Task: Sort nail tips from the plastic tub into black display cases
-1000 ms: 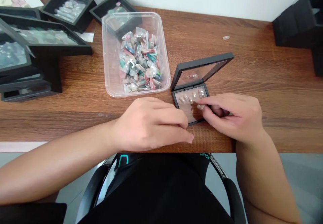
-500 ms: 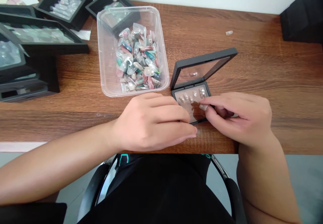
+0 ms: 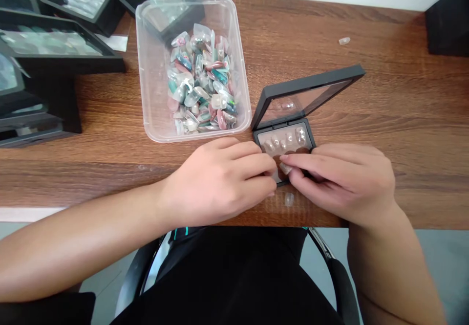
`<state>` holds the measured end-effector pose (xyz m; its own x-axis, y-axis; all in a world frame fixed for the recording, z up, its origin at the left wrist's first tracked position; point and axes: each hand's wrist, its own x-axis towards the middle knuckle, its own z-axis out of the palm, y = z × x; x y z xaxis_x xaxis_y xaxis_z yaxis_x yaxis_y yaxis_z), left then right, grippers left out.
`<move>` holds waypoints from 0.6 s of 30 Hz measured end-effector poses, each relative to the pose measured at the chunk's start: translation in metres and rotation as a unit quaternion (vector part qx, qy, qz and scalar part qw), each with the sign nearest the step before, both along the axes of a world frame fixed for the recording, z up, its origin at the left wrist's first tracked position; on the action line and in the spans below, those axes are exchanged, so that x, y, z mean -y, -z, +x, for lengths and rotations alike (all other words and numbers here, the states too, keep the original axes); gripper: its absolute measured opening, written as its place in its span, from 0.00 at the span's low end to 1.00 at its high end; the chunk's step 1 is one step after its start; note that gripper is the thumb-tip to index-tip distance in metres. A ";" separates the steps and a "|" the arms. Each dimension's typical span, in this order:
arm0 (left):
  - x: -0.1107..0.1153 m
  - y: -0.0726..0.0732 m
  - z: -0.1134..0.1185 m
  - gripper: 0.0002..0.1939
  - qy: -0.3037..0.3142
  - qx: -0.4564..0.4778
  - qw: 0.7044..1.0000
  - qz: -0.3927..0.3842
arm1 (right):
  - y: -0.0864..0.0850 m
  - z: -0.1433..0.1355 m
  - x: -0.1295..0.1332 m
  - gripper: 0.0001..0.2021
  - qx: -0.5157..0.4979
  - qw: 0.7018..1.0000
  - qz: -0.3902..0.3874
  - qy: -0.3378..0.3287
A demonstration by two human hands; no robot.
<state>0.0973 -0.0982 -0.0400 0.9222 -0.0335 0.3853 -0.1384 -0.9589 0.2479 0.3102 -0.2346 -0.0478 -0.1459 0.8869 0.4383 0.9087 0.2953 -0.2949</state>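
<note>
A small black display case [image 3: 310, 133] lies near the table's front edge, its windowed lid [image 3: 311, 81] raised at the back. Along the upper part of its pale pad runs a row of clear press-on nails [image 3: 289, 139], some with star or moon marks. My right hand [image 3: 351, 183] pinches one press-on nail [image 3: 286, 168] between thumb and forefinger, low over the pad. Curled at the case's near left edge, my left hand [image 3: 227, 178] grips it, though its fingertips are partly hidden. A loose clear nail [image 3: 289, 199] rests on the wood just in front of the case.
Left of the case stands a clear plastic tub [image 3: 146, 115] of many loose nails. Black display boxes [image 3: 110, 10] with nails crowd the back left. Another nail [image 3: 344, 40] lies at the back right, near a black box [image 3: 449, 27] by the wall.
My right hand has carried the pinched nail leftward and toward me over the pad. My left fingers have drawn back, uncovering the loose nail in front of the case. The view has shifted slightly.
</note>
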 end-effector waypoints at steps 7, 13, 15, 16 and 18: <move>-0.001 0.000 -0.003 0.06 -0.001 -0.011 1.000 -0.003 | 0.005 -0.003 0.000 0.05 0.039 0.999 -0.007 0.005; 0.002 -0.001 -0.004 0.06 -0.016 -0.014 1.000 -0.015 | 0.004 -0.002 0.004 0.05 0.034 0.999 0.002 -0.007; 0.003 -0.002 -0.004 0.05 -0.021 -0.009 1.000 -0.016 | 0.004 -0.001 0.005 0.06 0.036 0.999 0.003 -0.007; 0.003 -0.002 -0.004 0.05 -0.022 -0.006 1.000 -0.017 | 0.004 -0.002 0.005 0.06 0.037 0.999 0.001 -0.006; 0.003 -0.002 -0.005 0.05 -0.020 -0.002 1.000 -0.023 | 0.004 -0.002 0.005 0.06 0.034 0.999 -0.009 -0.006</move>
